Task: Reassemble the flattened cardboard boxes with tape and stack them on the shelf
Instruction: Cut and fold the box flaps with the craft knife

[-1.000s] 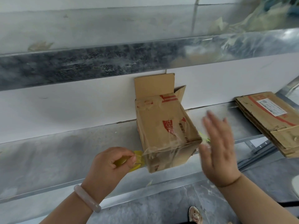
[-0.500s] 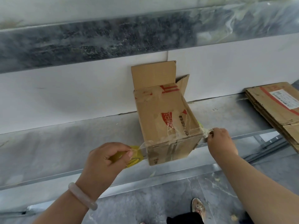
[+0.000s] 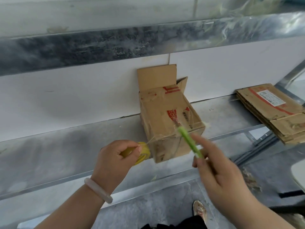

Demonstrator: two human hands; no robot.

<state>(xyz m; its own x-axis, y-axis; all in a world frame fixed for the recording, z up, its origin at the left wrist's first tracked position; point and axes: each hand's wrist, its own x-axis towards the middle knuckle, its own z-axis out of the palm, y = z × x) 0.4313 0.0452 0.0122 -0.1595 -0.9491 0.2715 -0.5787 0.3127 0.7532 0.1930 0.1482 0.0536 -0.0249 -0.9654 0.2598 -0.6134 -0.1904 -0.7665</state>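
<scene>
The head view looks down on a grey metal shelf [image 3: 66, 146], dull and scuffed, that runs the width of the frame against a white wall [image 3: 66, 96]. A vertical seam in the wall runs down behind the box. Above hangs an upper shelf [image 3: 82, 47] with a dark, mottled front edge and crumpled clear plastic at its right end. Below the shelf's front lip is a grey marbled floor [image 3: 148, 204], where a sandalled foot [image 3: 199, 210] shows.

The cardboard box [image 3: 165, 121] stands on the shelf with its back flaps up, touching the wall, and its near end reaching the shelf's front edge. It bears red print and old clear tape. Well apart to the right, a stack of flattened boxes [image 3: 272, 116] lies on the same shelf, overhanging its front edge, with a white label on top.

The left hand [image 3: 115, 159], a pale bracelet [image 3: 97, 190] on its wrist, grips a yellow tape roll [image 3: 143, 152] just beside the box's near left corner, fingers and thumb curled round it. A thin strand of clear tape runs from the roll to that corner.

The right hand [image 3: 219, 171], blurred, holds a slender green tool [image 3: 189, 141] by its lower end, fingers curled on it and forefinger stretched out. The tool's tip lies over the box's top face; whether it touches cannot be told.
</scene>
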